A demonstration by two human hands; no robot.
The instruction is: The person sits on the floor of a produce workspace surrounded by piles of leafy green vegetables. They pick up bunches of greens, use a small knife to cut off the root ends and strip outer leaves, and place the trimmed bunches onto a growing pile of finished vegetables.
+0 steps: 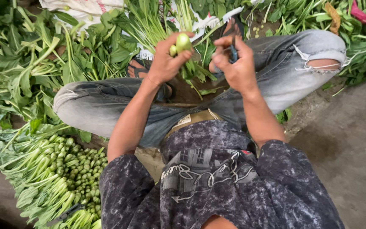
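right hand [234,63] tool mostly hidden, blurred

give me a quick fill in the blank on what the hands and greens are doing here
1. The left hand grips the cut stem end of a bunch of leafy greens, and the stem's colour is pale ____.
2. The right hand pinches a small dark tool beside that ____ end.
3. The stacked trimmed greens lie on the ground at the person's ____ side.
4. The person wears grey jeans torn at the ____.

Missing words: green; stem; left; knee
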